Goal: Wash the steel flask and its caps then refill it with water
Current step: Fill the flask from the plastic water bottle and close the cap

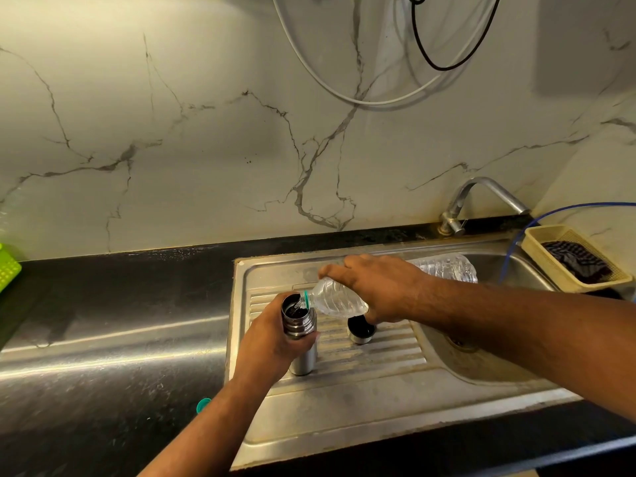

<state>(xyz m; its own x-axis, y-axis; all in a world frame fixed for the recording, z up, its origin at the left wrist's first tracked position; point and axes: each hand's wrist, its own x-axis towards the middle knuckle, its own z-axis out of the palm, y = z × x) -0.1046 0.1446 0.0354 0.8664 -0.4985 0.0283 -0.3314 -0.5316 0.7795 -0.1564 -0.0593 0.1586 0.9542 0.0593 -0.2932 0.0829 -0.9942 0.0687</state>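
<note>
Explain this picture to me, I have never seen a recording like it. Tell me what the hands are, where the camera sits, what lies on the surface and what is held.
There is no machine here: these are a person's two bare hands, filmed by one wide-angle camera worn on the head, looking forward and down.

The left hand grips the steel flask, which is upright and open on the ribbed drainboard of the sink. The right hand holds a clear plastic bottle, tilted with its mouth at the flask's opening, so it looks like refilling.

A steel cap stands on the drainboard beside the flask. A small teal lid lies on the dark counter. Behind are the tap and a beige basket with a dark cloth in it.
</note>
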